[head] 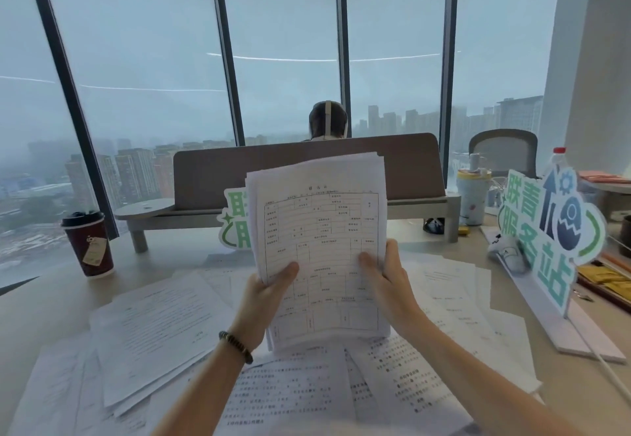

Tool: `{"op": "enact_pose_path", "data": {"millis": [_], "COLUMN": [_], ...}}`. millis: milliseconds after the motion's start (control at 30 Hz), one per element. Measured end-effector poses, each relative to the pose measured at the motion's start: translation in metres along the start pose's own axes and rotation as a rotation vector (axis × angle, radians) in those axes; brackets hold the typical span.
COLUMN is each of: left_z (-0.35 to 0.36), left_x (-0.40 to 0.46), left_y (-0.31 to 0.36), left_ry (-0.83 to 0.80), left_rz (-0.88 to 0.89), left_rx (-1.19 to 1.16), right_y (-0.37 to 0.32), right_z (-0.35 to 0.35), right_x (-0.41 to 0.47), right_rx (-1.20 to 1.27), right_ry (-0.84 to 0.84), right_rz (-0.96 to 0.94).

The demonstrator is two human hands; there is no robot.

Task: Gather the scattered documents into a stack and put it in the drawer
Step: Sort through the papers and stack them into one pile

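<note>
A thick stack of white printed documents (321, 230) stands upright in front of me, its lower edge on the papers on the desk. My left hand (264, 295) grips its lower left side, thumb on the front sheet. At the lower right side my right hand (387, 275) grips it the same way. Several loose documents (160, 326) lie scattered across the desk (37, 302) around and under the stack, and more sheets (454, 302) spread to the right. No drawer is in view.
A dark red coffee cup (88, 243) with a black lid stands at the left. A large green-and-white sign (546, 237) on a white base stands at the right, a bottle (473, 193) behind it. A desk divider (307, 169) runs across the back; a person sits beyond it.
</note>
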State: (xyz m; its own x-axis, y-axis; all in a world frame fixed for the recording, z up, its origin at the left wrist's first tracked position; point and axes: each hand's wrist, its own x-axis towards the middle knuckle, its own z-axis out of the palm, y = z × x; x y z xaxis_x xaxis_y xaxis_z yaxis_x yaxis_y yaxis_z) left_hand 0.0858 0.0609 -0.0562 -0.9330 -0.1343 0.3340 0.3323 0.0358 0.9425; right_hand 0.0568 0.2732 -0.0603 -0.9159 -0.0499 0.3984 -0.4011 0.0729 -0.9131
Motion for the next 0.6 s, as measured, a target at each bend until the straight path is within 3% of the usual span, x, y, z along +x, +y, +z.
{"op": "enact_pose_path", "data": {"millis": [233, 333, 400, 467, 600], "left_z": [-0.010, -0.022, -0.031, -0.036, -0.032], "left_x": [0.014, 0.021, 0.023, 0.024, 0.024], "left_y": [-0.015, -0.020, -0.030, -0.040, -0.048], "left_ry": [0.050, 0.026, 0.027, 0.034, -0.001], "left_rz": [-0.137, -0.273, -0.371, -0.469, -0.581], "left_rx": [0.133, 0.124, 0.212, 0.331, 0.447], "right_y": [0.013, 0.016, 0.022, 0.025, 0.027], "right_z": [-0.012, -0.031, -0.043, -0.051, -0.059], "right_x": [0.010, 0.018, 0.017, 0.014, 0.021], "right_rx": [-0.390, -1.012, -1.311, -1.368, -1.200], "right_ry": [-0.192, -0.166, -0.190, -0.284, -0.278], "right_rz": [0.148, 0.161, 0.358, 0.531, 0.531]}}
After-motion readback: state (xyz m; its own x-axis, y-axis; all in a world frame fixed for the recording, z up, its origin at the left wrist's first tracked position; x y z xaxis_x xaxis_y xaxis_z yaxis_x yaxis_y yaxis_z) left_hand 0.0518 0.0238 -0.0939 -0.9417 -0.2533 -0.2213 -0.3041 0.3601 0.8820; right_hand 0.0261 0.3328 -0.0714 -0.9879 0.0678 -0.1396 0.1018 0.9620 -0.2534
